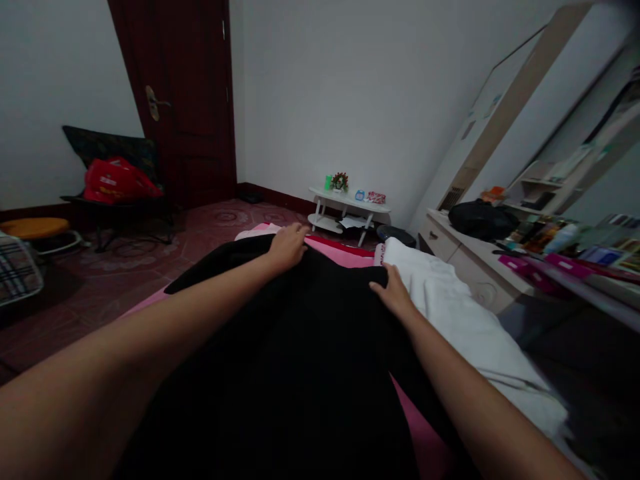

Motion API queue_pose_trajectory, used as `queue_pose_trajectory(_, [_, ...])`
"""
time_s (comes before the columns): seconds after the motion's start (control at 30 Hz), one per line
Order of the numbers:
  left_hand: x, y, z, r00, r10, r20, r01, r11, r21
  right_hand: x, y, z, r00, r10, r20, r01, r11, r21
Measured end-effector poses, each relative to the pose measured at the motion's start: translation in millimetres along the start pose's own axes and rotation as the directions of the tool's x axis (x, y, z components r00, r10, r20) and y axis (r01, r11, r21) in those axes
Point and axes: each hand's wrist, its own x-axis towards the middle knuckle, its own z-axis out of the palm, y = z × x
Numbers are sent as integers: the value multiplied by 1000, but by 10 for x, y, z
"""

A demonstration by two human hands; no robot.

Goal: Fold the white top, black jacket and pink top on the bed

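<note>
The black garment lies left of the white cloth, and with my left hand on its far edge and my right hand nearest that cloth, whether pinching I cannot tell, uneven pulling could crease it.

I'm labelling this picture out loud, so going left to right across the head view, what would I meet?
Orange stool, red bag, left hand, green container, flower ornament, small blue item, right hand, black bag.
</note>
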Motion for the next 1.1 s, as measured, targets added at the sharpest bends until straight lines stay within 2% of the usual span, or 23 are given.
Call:
queue_pose_trajectory(0.07, [-336,152,233,979,163,119,-162,987,-15,-298,-45,146,994,-41,99,45,998,-46])
queue_pose_trajectory(0.1, [-527,199,324,960,212,184,-207,977,-46,-444,-64,171,986,-58,157,70,995,-70])
queue_pose_trajectory(0.17, [-898,207,439,920,239,310,-216,970,-109,-689,-75,137,954,-113,276,154,980,-129])
queue_pose_trajectory(0.27, [-1330,4,454,893,209,398,-154,974,-166,-922,1,-42,915,-145,378,232,953,-197])
queue_pose_trajectory(0.37, [-1603,-331,352,920,149,363,-89,980,-178,-1087,87,-253,921,-160,355,224,964,-146])
queue_pose_trajectory(0.47, [-1792,-596,196,940,43,340,8,989,-149,-1281,29,-441,944,-125,306,175,975,-139])
queue_pose_trajectory(0.57, [-1929,-682,13,934,-33,356,90,985,-144,-1517,-167,-588,953,-22,304,78,982,-175])
queue_pose_trajectory(0.63, [-2000,-656,-107,920,-73,384,137,980,-143,-1696,-302,-645,918,85,387,-3,978,-209])
queue_pose_trajectory(0.7, [-2067,-604,-206,906,-115,407,176,977,-116,-1892,-397,-659,857,189,480,-71,965,-253])
queue_pose_trajectory(0.77, [-2144,-561,-268,898,-146,415,196,977,-81,-2094,-443,-637,824,233,516,-110,960,-257])
queue_pose_trajectory(0.83, [-2234,-544,-295,895,-170,413,214,975,-64,-2277,-455,-593,834,218,506,-143,972,-185])
queue_pose_trajectory(0.93, [-2359,-555,-317,891,-184,415,244,965,-96,-2448,-467,-529,844,203,497,-239,971,9])
queue_pose_trajectory(1.0, [-2395,-571,-376,887,-164,432,248,957,-147,-2463,-487,-523,816,233,530,-343,932,119])
queue_pose_trajectory(1.1, [-2361,-607,-580,900,-136,415,243,945,-217,-2361,-519,-615,753,293,589,-496,841,217])
